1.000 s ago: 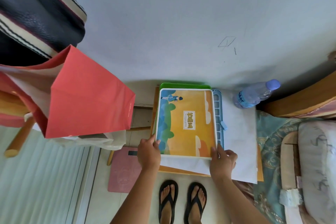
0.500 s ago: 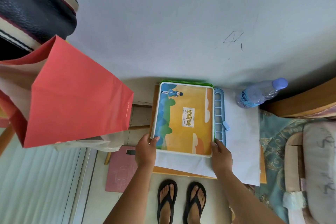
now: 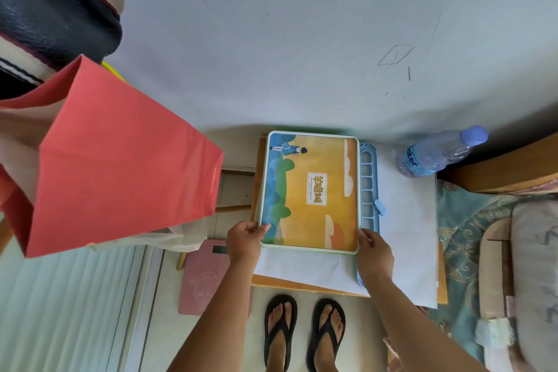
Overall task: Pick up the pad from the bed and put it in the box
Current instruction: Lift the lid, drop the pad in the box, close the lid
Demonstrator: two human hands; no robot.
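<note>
Both hands, left (image 3: 244, 240) and right (image 3: 374, 254), grip near corners of illustrated pad (image 3: 311, 193) on table (image 3: 302, 285)
</note>
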